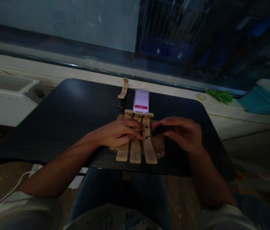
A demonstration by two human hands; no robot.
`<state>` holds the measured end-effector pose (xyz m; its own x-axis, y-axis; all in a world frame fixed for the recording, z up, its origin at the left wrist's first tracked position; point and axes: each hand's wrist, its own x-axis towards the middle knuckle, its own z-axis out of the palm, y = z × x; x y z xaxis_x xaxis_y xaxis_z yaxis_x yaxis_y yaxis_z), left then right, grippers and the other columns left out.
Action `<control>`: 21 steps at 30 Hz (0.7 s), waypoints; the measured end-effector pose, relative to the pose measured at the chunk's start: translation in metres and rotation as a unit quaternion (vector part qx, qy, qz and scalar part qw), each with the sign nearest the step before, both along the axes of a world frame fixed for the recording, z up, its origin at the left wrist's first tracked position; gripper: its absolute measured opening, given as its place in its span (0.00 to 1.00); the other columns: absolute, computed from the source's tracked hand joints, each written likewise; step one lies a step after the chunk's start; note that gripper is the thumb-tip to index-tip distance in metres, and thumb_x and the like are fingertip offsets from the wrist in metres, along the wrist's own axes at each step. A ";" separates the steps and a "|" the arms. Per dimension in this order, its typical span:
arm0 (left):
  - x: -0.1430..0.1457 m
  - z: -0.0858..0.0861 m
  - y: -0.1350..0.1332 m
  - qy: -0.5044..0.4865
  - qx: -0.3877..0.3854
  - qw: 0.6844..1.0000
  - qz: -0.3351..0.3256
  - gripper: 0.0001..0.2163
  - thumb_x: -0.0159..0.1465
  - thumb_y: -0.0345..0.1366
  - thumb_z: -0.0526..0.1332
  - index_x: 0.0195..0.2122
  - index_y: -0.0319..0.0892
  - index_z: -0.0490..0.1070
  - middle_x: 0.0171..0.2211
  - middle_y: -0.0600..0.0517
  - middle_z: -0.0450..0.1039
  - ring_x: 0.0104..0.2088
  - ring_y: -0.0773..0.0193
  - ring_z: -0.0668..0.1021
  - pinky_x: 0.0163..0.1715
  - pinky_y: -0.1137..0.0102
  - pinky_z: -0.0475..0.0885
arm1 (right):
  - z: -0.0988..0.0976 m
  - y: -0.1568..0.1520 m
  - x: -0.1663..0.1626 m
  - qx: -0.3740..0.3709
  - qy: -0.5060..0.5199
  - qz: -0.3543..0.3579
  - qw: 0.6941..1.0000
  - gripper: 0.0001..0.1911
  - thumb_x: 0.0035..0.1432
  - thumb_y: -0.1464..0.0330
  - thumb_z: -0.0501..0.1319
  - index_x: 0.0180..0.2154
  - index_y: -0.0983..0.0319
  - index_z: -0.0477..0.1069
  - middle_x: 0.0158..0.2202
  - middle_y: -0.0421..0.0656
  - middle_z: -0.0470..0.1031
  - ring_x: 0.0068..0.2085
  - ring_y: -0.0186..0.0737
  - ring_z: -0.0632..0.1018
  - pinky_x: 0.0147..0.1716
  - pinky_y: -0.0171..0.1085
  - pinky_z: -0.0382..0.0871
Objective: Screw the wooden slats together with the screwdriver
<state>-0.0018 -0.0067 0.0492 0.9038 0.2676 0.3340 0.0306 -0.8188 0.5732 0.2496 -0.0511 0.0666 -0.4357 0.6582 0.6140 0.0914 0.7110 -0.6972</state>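
Three light wooden slats (136, 150) lie side by side on a clear plastic sheet (160, 145) near the front edge of a black table (65, 121). My left hand (117, 132) rests flat across the slats, fingers stretched over them. My right hand (181, 132) is closed on a small black tool (160, 129) whose tip meets the rightmost slat near a dark hole. A phone (141, 101) with a lit white and red screen lies just behind the slats.
One more wooden piece (123, 88) lies at the table's far edge. A white radiator (3, 95) stands at the left, a green object (219, 95) and a teal cloth (264, 99) at the right on the sill. A white cable (12, 188) runs near my left knee.
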 end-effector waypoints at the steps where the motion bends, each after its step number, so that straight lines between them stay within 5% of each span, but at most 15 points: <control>1: 0.000 0.000 0.000 0.001 -0.001 1.000 0.001 0.19 0.61 0.26 0.51 0.48 0.43 0.75 0.49 0.44 0.74 0.52 0.55 0.74 0.53 0.57 0.69 | -0.001 0.000 0.000 0.001 0.006 -0.008 1.000 0.19 0.54 0.73 0.66 0.48 0.53 0.73 0.42 0.40 0.82 0.41 0.39 0.83 0.40 0.40 0.79; 17: -0.001 -0.002 0.000 0.004 0.012 1.000 0.008 0.19 0.60 0.25 0.51 0.48 0.41 0.76 0.50 0.43 0.73 0.53 0.55 0.73 0.54 0.58 0.68 | -0.003 0.001 -0.012 0.137 -0.001 -0.099 0.986 0.24 0.49 0.75 0.69 0.47 0.48 0.74 0.33 0.38 0.79 0.33 0.37 0.77 0.28 0.37 0.73; 21: -0.001 -0.001 0.000 0.004 0.013 1.000 0.005 0.19 0.61 0.25 0.51 0.48 0.41 0.76 0.50 0.43 0.73 0.53 0.55 0.74 0.53 0.58 0.69 | -0.001 0.001 -0.010 0.136 -0.016 -0.072 0.988 0.24 0.51 0.74 0.68 0.49 0.49 0.73 0.37 0.39 0.80 0.36 0.37 0.79 0.32 0.36 0.75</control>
